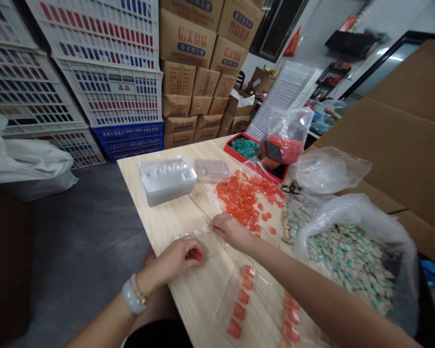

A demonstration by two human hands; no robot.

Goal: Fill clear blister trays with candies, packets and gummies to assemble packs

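My left hand, with a pale bangle at the wrist, is curled closed at the table's near left edge. Orange-red shiny pieces show inside its curled fingers. My right hand is closed in a pinch over the far end of a clear plastic tray; what is between its fingertips is hidden. Just beyond it spreads a loose pile of orange-red pieces. Nearer me lies a clear tray with a row of orange-red pieces, and a second such row is partly behind my right forearm.
A stack of clear trays and a clear lid stand at the table's far side. Red boxes hold green pieces. An open plastic bag of green-and-beige packets is at right. Crates and cartons rise behind.
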